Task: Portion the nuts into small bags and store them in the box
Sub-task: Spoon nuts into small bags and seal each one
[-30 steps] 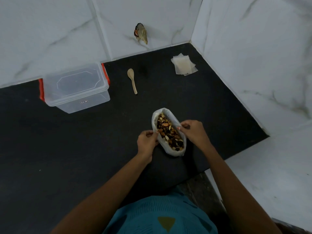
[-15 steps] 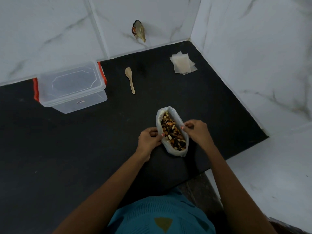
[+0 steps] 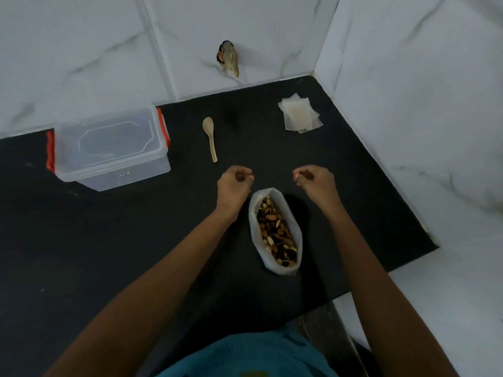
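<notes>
1. The bag of nuts (image 3: 275, 232) lies on the black desk (image 3: 136, 254) right in front of the person, between the two forearms. Its mouth gapes upward, so the mixed nuts are easy to scoop.
2. Its long axis runs away from the person toward the back wall, with the far end leaning a little left and stopping just short of the hands.
3. The left hand (image 3: 234, 183) and the right hand (image 3: 314, 180) hover past that far end, clear of the bag and apart from each other. Their fingers are curled in, thumb to forefinger, and I see nothing held in either.
4. The wooden spoon (image 3: 210, 138) lies just beyond the left hand, bowl far and handle pointing back at the person, handy to grab.
5. The stack of small bags (image 3: 299, 115) waits in the far right corner. The clear box (image 3: 109, 148), lid on, stands at the left by the wall. My guess is that nothing is portioned yet.
</notes>
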### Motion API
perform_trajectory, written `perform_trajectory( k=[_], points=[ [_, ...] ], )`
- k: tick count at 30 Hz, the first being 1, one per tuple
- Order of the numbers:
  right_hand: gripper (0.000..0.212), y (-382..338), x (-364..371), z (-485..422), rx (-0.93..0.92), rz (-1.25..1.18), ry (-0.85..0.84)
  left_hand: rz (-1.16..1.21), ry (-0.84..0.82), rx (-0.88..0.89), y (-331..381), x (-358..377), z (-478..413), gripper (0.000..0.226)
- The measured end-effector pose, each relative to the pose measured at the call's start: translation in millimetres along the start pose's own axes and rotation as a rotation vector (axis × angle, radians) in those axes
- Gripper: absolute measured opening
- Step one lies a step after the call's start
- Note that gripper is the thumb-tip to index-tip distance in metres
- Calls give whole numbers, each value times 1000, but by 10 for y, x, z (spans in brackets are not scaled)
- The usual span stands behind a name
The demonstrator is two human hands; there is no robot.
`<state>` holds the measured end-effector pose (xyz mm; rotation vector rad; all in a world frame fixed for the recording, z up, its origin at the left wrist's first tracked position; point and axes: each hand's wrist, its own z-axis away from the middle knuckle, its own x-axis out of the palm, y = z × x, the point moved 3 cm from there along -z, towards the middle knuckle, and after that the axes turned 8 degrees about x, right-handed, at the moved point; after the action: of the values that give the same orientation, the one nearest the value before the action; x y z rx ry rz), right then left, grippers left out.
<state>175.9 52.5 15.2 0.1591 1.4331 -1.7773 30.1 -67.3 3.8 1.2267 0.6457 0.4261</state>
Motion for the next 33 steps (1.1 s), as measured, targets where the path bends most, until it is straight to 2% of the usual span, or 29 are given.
perform_trajectory(
  k=[7, 12, 18, 25, 33],
  points=[
    [18, -220, -23, -707, -54, 35, 110, -96, 41, 111, 263, 449, -731, 18],
    [22, -316, -190, -1293, -15, -7, 236, -174, 54, 95, 355, 723, -1245, 22],
    [28, -371, -273, -1857, 17, 57, 345, -281, 19, 89, 422, 1086, -1720, 23],
    [37, -289, -148, -2154, 111, 99, 304, -269, 70, -65, 361, 1274, -1997, 27],
    [39, -339, -274, -2085, 183, -171, 285, -158, 116, -11, 406, 1168, -1959, 10]
  ],
)
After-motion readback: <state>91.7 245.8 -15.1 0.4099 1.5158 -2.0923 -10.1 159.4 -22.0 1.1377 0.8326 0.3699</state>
